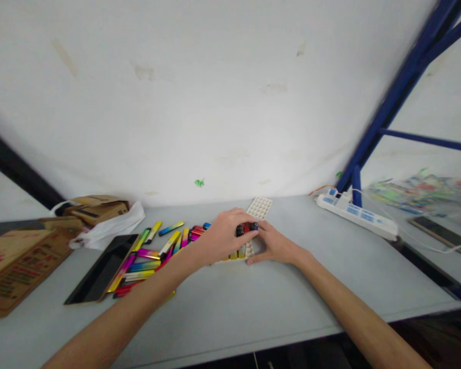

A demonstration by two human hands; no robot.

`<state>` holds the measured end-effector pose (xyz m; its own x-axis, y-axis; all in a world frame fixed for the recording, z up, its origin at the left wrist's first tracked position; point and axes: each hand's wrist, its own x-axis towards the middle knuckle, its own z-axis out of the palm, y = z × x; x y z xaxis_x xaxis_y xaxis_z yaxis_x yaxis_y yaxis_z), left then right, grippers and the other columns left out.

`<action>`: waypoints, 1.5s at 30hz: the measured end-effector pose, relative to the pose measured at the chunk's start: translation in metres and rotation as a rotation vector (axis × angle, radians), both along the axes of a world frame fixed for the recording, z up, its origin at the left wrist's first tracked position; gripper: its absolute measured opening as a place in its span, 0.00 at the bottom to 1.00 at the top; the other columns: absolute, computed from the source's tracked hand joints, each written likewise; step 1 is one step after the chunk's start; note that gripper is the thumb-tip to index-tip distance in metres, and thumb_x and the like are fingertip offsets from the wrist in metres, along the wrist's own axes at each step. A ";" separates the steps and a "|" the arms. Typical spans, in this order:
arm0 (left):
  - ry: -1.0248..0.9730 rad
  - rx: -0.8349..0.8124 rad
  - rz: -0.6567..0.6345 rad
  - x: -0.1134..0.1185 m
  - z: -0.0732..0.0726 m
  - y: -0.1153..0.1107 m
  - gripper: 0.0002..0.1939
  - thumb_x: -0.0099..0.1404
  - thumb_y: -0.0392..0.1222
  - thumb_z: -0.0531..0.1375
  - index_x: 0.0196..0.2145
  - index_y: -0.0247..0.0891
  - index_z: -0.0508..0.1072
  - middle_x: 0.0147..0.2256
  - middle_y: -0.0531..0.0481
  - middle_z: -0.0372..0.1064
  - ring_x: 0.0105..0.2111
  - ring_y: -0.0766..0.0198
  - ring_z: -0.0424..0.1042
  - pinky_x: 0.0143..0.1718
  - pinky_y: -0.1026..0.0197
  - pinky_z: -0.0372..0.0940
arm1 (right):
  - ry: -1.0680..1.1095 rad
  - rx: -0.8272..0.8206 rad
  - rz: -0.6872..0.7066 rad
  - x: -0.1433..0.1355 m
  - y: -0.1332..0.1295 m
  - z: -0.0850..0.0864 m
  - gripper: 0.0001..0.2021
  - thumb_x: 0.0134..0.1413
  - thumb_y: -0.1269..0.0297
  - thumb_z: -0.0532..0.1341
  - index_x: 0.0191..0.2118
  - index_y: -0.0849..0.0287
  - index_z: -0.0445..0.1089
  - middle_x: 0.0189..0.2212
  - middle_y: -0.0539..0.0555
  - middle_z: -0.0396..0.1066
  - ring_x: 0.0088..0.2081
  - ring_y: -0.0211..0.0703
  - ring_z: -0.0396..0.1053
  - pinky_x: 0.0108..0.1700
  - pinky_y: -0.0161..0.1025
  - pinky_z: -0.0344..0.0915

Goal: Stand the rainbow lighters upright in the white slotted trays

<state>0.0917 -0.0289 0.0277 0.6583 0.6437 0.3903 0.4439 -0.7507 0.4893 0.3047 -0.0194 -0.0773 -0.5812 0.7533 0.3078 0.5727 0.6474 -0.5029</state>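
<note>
My left hand (225, 234) is closed round small dark and red cylinders (247, 228), their ends showing between thumb and fingers. It is above a pale tray (230, 260) that holds yellow pieces (238, 253) and is partly hidden by the hand. At the tray's right side my right hand (272, 243) has its thumb and fingers apart, with the fingertips close to the cylinders; nothing shows in its grip. Many-coloured shiny sticks (144, 265) lie in a loose pile left of the tray. Behind the hands lies a white tray with round cups (259, 207).
A black flat panel (102, 269) lies left of the pile. Cardboard boxes (21, 264) and a white bag (113, 226) are farther left. A white power strip (357, 215) with cables is at right, near a blue metal frame (384, 110).
</note>
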 end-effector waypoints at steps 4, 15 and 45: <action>0.234 0.057 0.011 0.006 -0.016 0.022 0.08 0.64 0.36 0.60 0.37 0.39 0.80 0.38 0.45 0.79 0.40 0.55 0.75 0.47 0.56 0.66 | -0.025 0.016 0.011 0.000 0.000 0.003 0.40 0.42 0.41 0.73 0.58 0.58 0.68 0.53 0.62 0.68 0.55 0.59 0.65 0.60 0.55 0.63; 0.498 0.075 0.100 0.018 -0.003 0.028 0.09 0.60 0.37 0.62 0.33 0.40 0.83 0.33 0.41 0.75 0.38 0.51 0.73 0.38 0.56 0.64 | -0.041 0.032 0.015 0.000 0.001 0.005 0.38 0.43 0.40 0.73 0.56 0.60 0.70 0.52 0.61 0.69 0.53 0.58 0.66 0.59 0.53 0.64; 0.225 -0.015 0.256 -0.066 -0.024 0.067 0.14 0.65 0.46 0.60 0.41 0.36 0.82 0.38 0.42 0.78 0.39 0.53 0.75 0.46 0.53 0.67 | -0.051 0.022 0.019 0.001 0.000 0.005 0.38 0.44 0.40 0.73 0.54 0.61 0.68 0.52 0.63 0.67 0.54 0.57 0.65 0.60 0.53 0.64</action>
<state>0.0258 0.0378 0.0041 0.5430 0.8038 0.2429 0.7150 -0.5943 0.3682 0.3055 -0.0194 -0.0720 -0.6106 0.7355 0.2935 0.5848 0.6687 -0.4592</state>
